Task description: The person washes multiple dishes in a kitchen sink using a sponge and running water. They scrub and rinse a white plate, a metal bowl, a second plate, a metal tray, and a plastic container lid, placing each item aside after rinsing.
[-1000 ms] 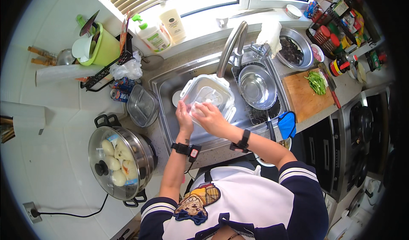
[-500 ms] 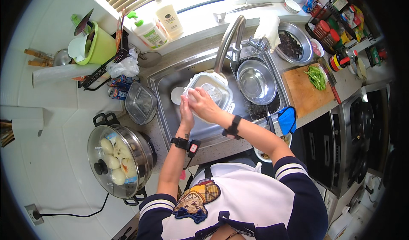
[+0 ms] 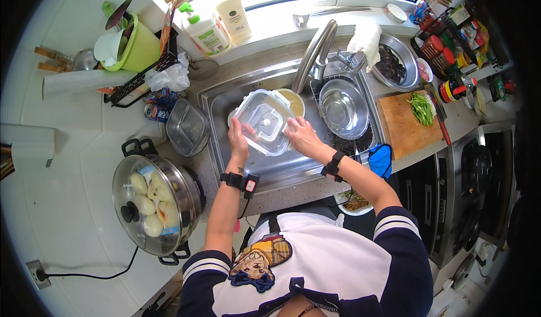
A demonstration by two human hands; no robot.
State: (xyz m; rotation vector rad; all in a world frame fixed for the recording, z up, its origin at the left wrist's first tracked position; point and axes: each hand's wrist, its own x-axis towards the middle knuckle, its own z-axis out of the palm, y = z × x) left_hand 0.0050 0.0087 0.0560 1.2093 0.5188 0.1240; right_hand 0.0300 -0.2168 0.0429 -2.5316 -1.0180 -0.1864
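Over the steel sink (image 3: pixel 225 168), a clear container lid (image 3: pixel 265 117) with a pale rim and side flaps is held between my hands. My left hand (image 3: pixel 238 141) grips its left edge, thumb showing through or over the clear plastic. At the right edge, the fingers of my right hand (image 3: pixel 305 138) are closed on the rim. Behind the lid, a bowl with yellowish liquid (image 3: pixel 297 104) stands in the sink, partly covered. The curved faucet (image 3: pixel 314 52) rises just beyond it. A clear rectangular container (image 3: pixel 187 128) sits left of the sink.
Right of the basin, a metal bowl (image 3: pixel 342 108) rests on a black rack. Farther right lie a cutting board (image 3: pixel 403 128) with cut greens (image 3: pixel 421 108) and a knife (image 3: pixel 444 126). A lidded steamer pot (image 3: pixel 158 201) stands at left. Soap bottles (image 3: pixel 205 32) line the sill.
My hands were together at the lid's near left corner; now they are apart, one on each side. The lid has shifted left and nearer, uncovering more of the bowl behind it.
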